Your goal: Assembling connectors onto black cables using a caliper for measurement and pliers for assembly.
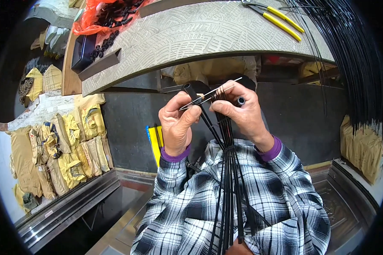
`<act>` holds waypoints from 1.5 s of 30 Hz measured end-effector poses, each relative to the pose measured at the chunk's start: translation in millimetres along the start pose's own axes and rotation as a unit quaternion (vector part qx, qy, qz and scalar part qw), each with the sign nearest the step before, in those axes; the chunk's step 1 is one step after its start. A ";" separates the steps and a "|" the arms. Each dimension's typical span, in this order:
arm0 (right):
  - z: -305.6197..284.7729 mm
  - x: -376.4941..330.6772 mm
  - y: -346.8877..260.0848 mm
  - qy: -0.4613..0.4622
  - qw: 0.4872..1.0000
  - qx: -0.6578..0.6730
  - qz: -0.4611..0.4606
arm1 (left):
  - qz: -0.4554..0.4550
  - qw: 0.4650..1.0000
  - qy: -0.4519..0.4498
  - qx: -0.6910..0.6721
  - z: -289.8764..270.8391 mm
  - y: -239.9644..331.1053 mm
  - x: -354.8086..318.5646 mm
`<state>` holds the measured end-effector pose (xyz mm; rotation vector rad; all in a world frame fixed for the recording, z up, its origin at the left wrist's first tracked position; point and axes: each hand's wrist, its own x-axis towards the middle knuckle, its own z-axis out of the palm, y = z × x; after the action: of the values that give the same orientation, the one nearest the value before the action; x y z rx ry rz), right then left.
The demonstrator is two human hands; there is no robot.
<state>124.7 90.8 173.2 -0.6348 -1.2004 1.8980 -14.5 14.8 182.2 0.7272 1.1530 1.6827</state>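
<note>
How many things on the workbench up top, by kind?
Yellow-handled pliers: 1
Orange bag of small black parts: 1
Black box: 1
Dark bars: 2, one beside the box, one at the far edge
Bundle of long black rods at the right end: 1
Total: 6
The loose black parts are too small to count.

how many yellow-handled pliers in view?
1. The yellow-handled pliers lie on the patterned grey bench top, upper right, beside the hanging black rods. Others may be hidden off-frame.
</note>
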 end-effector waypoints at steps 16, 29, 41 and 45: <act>6.0 2.2 -1.0 -0.037 0.992 -0.107 -0.052 | 0.060 0.998 0.002 0.017 6.4 -12.0 -4.0; -23.8 5.4 8.2 0.067 0.983 -0.146 -0.088 | 0.116 0.993 0.005 -0.010 17.6 -42.1 7.3; -13.9 96.1 -75.9 -0.287 0.928 -0.228 0.071 | -0.070 0.938 0.016 -0.340 35.2 -34.7 4.2; -14.8 95.7 -67.8 -0.282 0.936 -0.199 0.067 | -0.079 0.945 0.003 -0.317 34.5 -29.5 4.5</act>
<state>105.4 193.7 228.0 -0.3853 -1.9876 2.0371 23.7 35.0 168.0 0.2145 0.5863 1.7733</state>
